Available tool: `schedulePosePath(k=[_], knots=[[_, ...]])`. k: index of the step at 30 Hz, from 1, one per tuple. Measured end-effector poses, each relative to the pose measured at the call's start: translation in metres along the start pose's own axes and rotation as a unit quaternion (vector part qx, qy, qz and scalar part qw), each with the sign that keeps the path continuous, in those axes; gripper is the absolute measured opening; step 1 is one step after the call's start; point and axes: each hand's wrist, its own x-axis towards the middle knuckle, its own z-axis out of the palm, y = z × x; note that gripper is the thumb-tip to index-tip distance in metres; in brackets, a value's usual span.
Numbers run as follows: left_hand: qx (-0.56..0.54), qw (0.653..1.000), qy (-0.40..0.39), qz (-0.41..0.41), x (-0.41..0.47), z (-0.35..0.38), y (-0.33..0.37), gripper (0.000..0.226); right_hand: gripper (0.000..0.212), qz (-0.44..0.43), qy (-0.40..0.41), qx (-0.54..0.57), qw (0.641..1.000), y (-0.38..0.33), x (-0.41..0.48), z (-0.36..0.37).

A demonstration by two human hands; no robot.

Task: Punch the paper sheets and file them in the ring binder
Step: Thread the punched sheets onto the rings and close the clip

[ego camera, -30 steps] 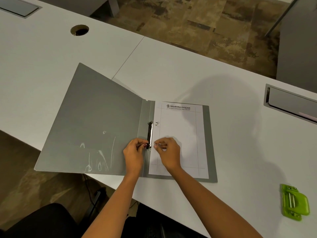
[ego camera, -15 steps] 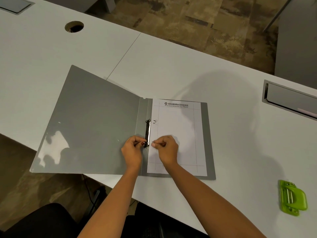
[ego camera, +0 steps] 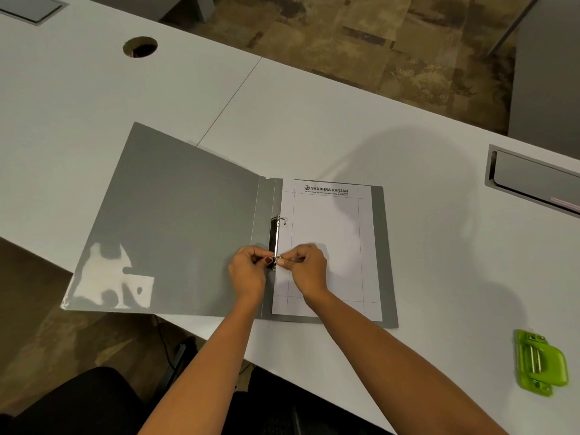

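Observation:
A grey ring binder (ego camera: 188,233) lies open on the white desk, its left cover hanging past the desk's front edge. White letterhead paper sheets (ego camera: 332,233) lie on its right half, threaded on the metal ring mechanism (ego camera: 275,233) at the spine. The far ring stands up through the paper's hole. My left hand (ego camera: 249,274) and my right hand (ego camera: 309,268) meet at the near ring, each pinching one side of it with fingertips. The ring's joint is hidden between my fingers.
A green hole punch (ego camera: 539,362) lies at the desk's right front edge. A grey cable tray (ego camera: 533,180) is set into the desk at the right, a round cable hole (ego camera: 140,47) at the far left. Patterned floor lies beyond the desk.
Both hands stay pinched at the near ring with barely any shift. The camera view has moved slightly, and the glare on the left cover has changed shape.

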Motion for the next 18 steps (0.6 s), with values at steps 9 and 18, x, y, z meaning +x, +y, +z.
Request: schedulePosePath(k=[9, 18], knots=[[0.075, 0.997, -0.021, 0.015, -0.002, -0.003, 0.014, 0.024, 0.012, -0.046, -0.024, -0.048, 0.998, 0.004, -0.004, -0.005], [0.091, 0.994, 0.028, -0.052, 0.006, 0.007, 0.035, 0.021, 0.023, -0.109, 0.049, -0.172, 0.978, 0.019, -0.015, -0.016]])
